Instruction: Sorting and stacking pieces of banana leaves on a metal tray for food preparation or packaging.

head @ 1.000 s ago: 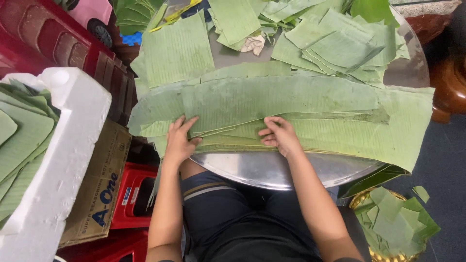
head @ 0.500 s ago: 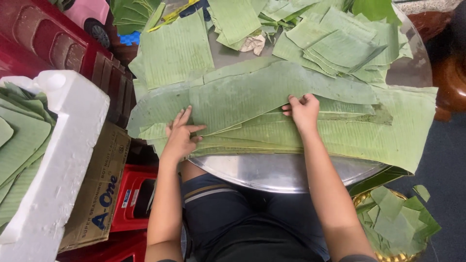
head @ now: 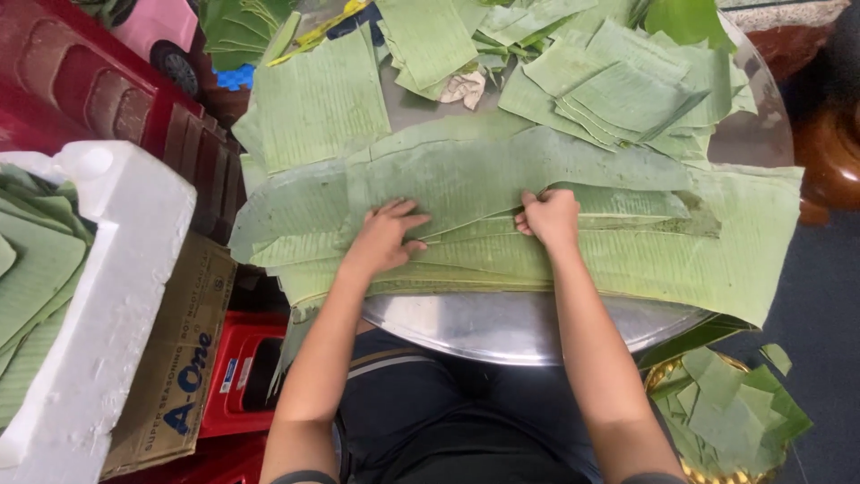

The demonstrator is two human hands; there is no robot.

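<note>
Left hand [head: 387, 237] flat and released on the long banana leaf [head: 502, 179] spread across the round metal counter [head: 502, 327], right hand [head: 548, 218] pinching its edge; cut squares [head: 627, 90] stacked beyond, long leaves uncut.

From my remote seat, the round metal tray [head: 528, 327] lay mostly buried under banana leaves [head: 502, 193]. The white foam box [head: 107, 296] ran off the left edge, and my view lost the scrap basket [head: 730, 421] at the bottom.
</note>
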